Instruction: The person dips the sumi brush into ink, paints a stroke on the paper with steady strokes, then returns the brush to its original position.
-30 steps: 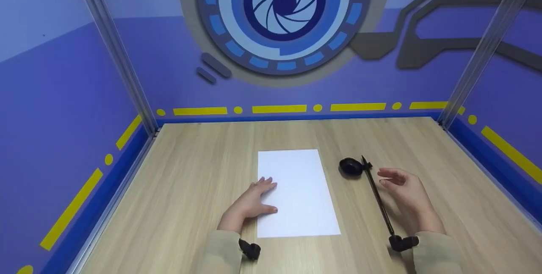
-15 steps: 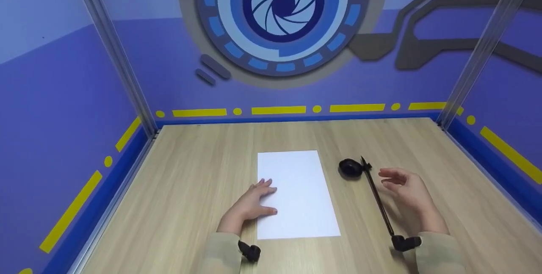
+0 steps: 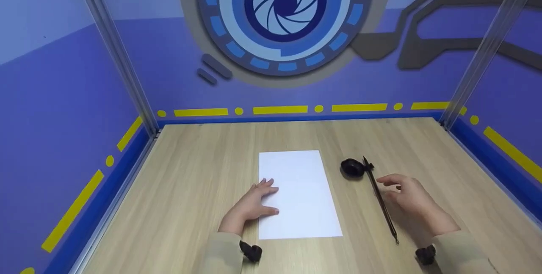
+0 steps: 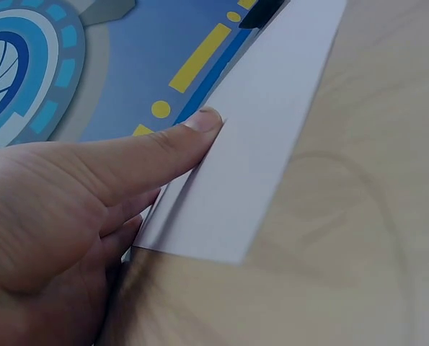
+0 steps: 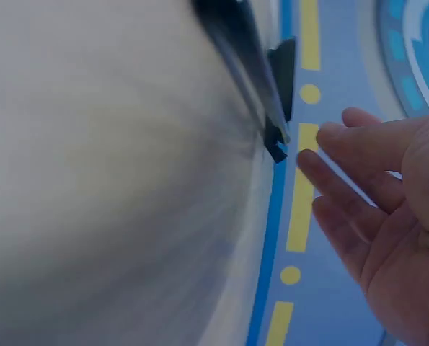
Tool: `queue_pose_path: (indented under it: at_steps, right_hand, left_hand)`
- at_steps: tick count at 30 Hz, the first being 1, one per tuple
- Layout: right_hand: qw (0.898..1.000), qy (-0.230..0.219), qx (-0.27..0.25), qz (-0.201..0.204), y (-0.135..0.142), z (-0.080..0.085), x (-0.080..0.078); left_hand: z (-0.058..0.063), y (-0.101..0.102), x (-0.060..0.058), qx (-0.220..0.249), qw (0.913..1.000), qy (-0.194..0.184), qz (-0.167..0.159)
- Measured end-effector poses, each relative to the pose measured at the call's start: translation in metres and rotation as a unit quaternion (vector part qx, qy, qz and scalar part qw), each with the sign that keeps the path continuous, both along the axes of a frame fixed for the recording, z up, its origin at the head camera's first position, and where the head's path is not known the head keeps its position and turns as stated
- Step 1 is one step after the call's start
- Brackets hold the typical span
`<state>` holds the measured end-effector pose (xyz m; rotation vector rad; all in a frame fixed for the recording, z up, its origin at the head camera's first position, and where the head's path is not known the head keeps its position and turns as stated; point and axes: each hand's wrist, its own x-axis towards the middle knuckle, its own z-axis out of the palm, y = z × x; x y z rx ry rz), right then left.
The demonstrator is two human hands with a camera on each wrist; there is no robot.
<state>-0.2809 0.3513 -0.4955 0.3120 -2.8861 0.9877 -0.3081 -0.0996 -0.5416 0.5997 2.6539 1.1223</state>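
Observation:
A white sheet of paper (image 3: 300, 197) lies on the wooden table. My left hand (image 3: 250, 204) rests across its left edge with fingers spread, and the left wrist view shows the thumb over the paper (image 4: 272, 108). To the right of the sheet, a long dark calligraphy brush (image 3: 384, 208) slants, its pointed tip away from me and a small loop at the near end. Its upper part leans on a small black rest (image 3: 371, 166) beside a round black ink dish (image 3: 352, 168). My right hand (image 3: 413, 193), loosely bent and holding nothing, hovers just right of the brush shaft.
Blue-purple printed panels (image 3: 296, 92) with yellow dashes stand around the back and sides of the table (image 3: 203, 159). Metal posts (image 3: 123, 62) mark the back corners. A black wrist camera (image 3: 250, 251) sticks out from the left sleeve, another (image 3: 425, 255) from the right.
My right wrist has swung to the right and turned, uncovering the brush's looped end; the fingertips have dipped slightly toward the shaft. My left hand stays on the paper.

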Motion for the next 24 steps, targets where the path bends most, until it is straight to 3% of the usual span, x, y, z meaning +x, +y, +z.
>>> queue_pose_path:
  at_steps: [3,6,10,13,18,24]
  right_hand:
    - [0.999,0.025,0.036,0.031,-0.002,0.000,-0.001]
    - [0.991,0.067,0.092,0.073,-0.003,-0.001,-0.004]
    - [0.969,0.134,0.165,0.127,-0.003,-0.005,-0.007]
    - [0.953,0.173,0.192,0.158,-0.002,-0.008,-0.008]
    - [0.932,0.223,0.204,0.201,0.001,-0.013,-0.013]
    - [0.897,0.290,0.205,0.262,0.005,-0.022,-0.023]
  left_hand:
    - [-0.001,-0.001,0.000,-0.001,1.0000,0.001,0.000]
    - [-0.001,-0.002,0.000,-0.002,1.0000,0.004,0.000]
    - [-0.001,-0.001,0.000,-0.003,1.0000,0.006,0.001]
    - [-0.001,-0.001,0.001,-0.001,1.0000,0.005,0.000]
    - [-0.001,0.000,0.000,-0.001,1.0000,0.003,-0.002]
    - [0.000,0.000,0.000,-0.001,1.0000,0.000,0.000]
